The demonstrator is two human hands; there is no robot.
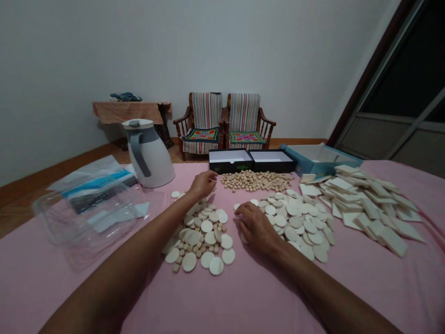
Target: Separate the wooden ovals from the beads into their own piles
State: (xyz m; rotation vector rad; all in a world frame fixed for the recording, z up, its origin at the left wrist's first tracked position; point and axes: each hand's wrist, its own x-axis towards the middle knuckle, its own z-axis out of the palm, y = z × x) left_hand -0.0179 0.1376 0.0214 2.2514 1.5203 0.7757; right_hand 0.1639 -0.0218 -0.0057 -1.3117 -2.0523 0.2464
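My left hand (203, 183) reaches forward across the pink cloth, fingers curled, close to the left end of a heap of small wooden beads (255, 180); I cannot tell if it holds anything. My right hand (255, 227) lies palm down on the left edge of a pile of pale wooden discs (299, 222), fingers bent over a few of them. A second pile of discs mixed with small beads (203, 236) lies under my left forearm.
A white and grey jug (148, 153) stands at the back left beside clear plastic bags (90, 204). Two open black boxes (252, 160) and a blue box (320, 157) sit at the far edge. Square wooden tiles (368, 204) spread out on the right. Two striped chairs stand behind.
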